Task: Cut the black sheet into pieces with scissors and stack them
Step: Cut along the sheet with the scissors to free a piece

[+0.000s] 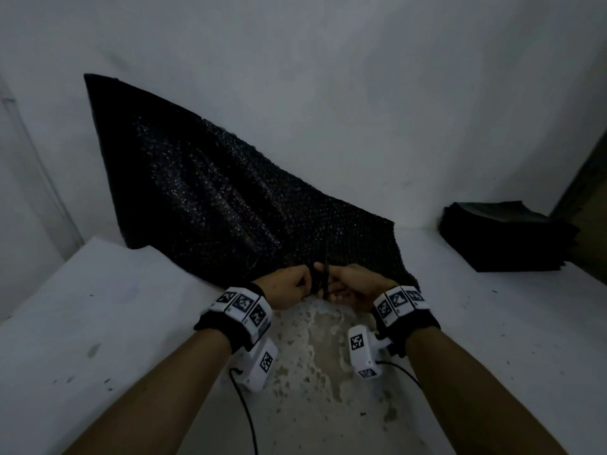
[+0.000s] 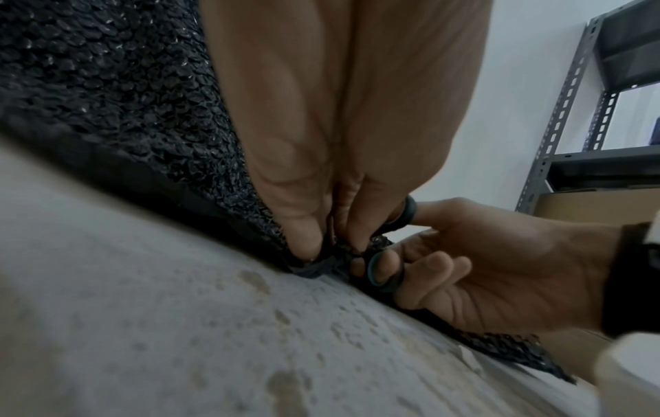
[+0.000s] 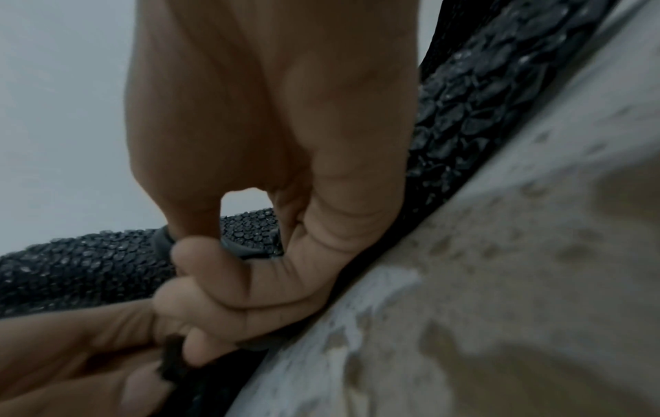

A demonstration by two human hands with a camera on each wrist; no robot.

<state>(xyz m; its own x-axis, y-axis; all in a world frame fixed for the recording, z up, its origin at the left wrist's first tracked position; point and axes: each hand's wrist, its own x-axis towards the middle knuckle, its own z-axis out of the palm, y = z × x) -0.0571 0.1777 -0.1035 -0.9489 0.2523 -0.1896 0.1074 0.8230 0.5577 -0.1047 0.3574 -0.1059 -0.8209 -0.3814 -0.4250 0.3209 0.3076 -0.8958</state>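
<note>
A large black bubbled sheet leans from the wall down onto the white table; it also fills the left wrist view and shows in the right wrist view. My left hand pinches the sheet's near edge, as the left wrist view shows. Just to its right, my right hand grips dark scissors with fingers through the handle loops; a grey loop shows in the right wrist view. The blades point away into the sheet's edge.
A stack of cut black pieces sits at the table's back right. The tabletop has a worn, peeled patch in front of my hands. A grey metal shelf rack stands to the right. Cables run from the wrist cameras.
</note>
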